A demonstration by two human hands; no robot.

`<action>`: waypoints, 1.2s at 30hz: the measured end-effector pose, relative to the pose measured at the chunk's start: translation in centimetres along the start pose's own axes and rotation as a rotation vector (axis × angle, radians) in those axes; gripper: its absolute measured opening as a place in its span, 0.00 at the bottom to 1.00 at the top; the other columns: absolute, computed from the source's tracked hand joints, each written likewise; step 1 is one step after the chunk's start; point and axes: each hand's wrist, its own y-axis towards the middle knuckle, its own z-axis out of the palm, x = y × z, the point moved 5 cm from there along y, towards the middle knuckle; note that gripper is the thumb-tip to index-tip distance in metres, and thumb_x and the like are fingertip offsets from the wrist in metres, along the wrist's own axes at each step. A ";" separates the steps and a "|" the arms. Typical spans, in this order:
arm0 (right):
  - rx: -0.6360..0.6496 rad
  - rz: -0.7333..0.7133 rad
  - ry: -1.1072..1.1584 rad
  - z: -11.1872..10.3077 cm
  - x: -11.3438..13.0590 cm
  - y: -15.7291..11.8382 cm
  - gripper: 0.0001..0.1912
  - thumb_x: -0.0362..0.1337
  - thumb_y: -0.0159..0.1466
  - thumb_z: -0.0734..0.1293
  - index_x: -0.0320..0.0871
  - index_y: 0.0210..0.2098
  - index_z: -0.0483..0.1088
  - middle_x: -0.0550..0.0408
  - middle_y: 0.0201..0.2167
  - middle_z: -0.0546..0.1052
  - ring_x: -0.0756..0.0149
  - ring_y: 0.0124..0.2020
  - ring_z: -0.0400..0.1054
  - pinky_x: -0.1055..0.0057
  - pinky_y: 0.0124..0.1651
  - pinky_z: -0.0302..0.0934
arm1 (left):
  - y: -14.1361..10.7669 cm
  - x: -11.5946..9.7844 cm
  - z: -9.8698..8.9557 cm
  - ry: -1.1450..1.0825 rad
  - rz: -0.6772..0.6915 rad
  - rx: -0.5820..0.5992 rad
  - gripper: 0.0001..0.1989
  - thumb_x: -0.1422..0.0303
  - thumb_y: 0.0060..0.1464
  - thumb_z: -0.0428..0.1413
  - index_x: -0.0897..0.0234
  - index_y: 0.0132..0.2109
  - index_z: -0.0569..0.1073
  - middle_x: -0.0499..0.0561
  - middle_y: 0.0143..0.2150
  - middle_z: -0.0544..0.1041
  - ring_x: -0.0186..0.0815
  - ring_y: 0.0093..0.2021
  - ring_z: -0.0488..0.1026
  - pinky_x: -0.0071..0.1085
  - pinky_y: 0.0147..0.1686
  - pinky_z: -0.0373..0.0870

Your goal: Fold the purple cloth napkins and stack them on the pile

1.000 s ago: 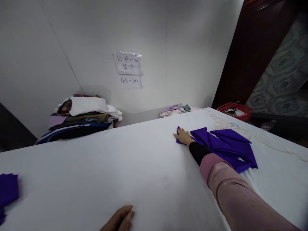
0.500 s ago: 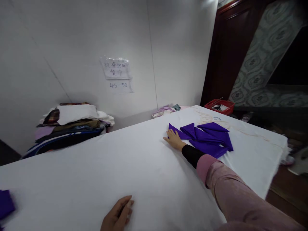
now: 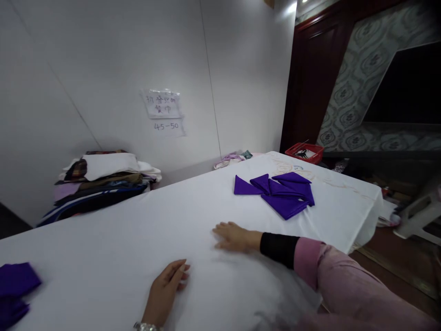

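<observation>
Several folded purple cloths (image 3: 287, 204) lie grouped on the right part of the white-covered table (image 3: 138, 257), a triangular one at the group's left end. My right hand (image 3: 232, 236) is over the white cloth, in front of and to the left of that group, fingers spread and nothing held. Nearer to me, my left hand (image 3: 168, 282) has its fingers curled, thumb close to the fingertips; no object shows in it. More purple cloth (image 3: 17, 280) lies at the far left edge, cut off by the picture.
A pile of folded clothes (image 3: 106, 177) stands beyond the table's back edge at the left. Behind the far right corner is a red basket (image 3: 310, 156). Paper notes (image 3: 163, 110) hang on the wall. A pale stool (image 3: 418, 214) stands at the right.
My right hand has left the triangular purple cloth and come nearer to me and leftward. My left hand shows more, with its wrist in view. The view has turned slightly right.
</observation>
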 end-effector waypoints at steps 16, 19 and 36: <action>0.126 -0.469 0.159 4.9 14.4 -1.2 0.27 0.47 0.65 0.58 0.43 0.61 0.55 0.45 0.62 0.57 0.57 0.64 0.46 0.55 0.63 0.38 | 3.6 0.5 -19.2 0.441 -0.071 -0.531 0.12 0.65 0.46 0.55 0.66 0.37 0.74 0.53 0.32 0.78 0.38 0.32 0.75 0.32 0.32 0.73; 0.133 -0.491 0.161 6.0 13.1 -1.1 0.27 0.45 0.66 0.57 0.47 0.62 0.53 0.49 0.64 0.52 0.57 0.65 0.44 0.53 0.64 0.37 | 4.6 0.9 -22.7 0.580 -0.120 -0.699 0.12 0.70 0.47 0.54 0.66 0.40 0.74 0.56 0.42 0.77 0.39 0.39 0.74 0.33 0.42 0.70; -0.296 -0.788 -0.046 9.1 11.5 0.0 0.27 0.48 0.63 0.61 0.48 0.60 0.57 0.51 0.57 0.66 0.63 0.60 0.55 0.67 0.61 0.48 | 5.1 -0.1 -27.4 1.112 -0.077 -0.780 0.15 0.72 0.54 0.53 0.77 0.48 0.68 0.72 0.55 0.64 0.55 0.50 0.67 0.59 0.46 0.57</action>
